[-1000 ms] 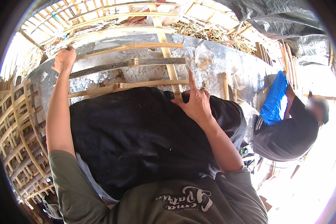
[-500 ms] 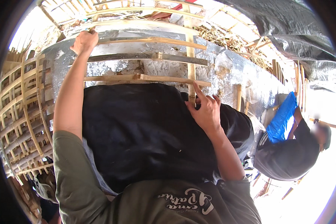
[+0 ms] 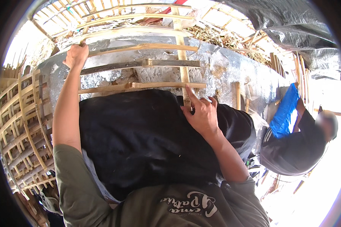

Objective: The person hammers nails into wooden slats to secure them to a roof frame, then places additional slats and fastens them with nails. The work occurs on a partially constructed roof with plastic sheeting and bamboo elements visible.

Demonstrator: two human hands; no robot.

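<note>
A bamboo frame (image 3: 146, 63) of pale and dark crosswise slats fixed to lengthwise strips lies before me, its near end over my lap. My left hand (image 3: 77, 56) is closed around the frame's left side, by the far slats. At the near right corner, my right hand (image 3: 203, 115) grips the end of the right lengthwise strip (image 3: 184, 72) between thumb and fingers. Its index finger stretches along the strip up to the nearest slat (image 3: 155, 85). Black cloth (image 3: 140, 136) covers my lap beneath the frame.
Under the frame runs a worn silvery sheet (image 3: 212, 72). A stack of bamboo lattices (image 3: 24, 128) stands on the left. To the right sits a co-worker (image 3: 291, 151) with blue plastic (image 3: 285, 113). Dark plastic sheeting (image 3: 288, 22) hangs at the upper right.
The bamboo frame has shifted left and tilted a little, its left side coming nearer. Both hands have moved left with it, keeping their grip.
</note>
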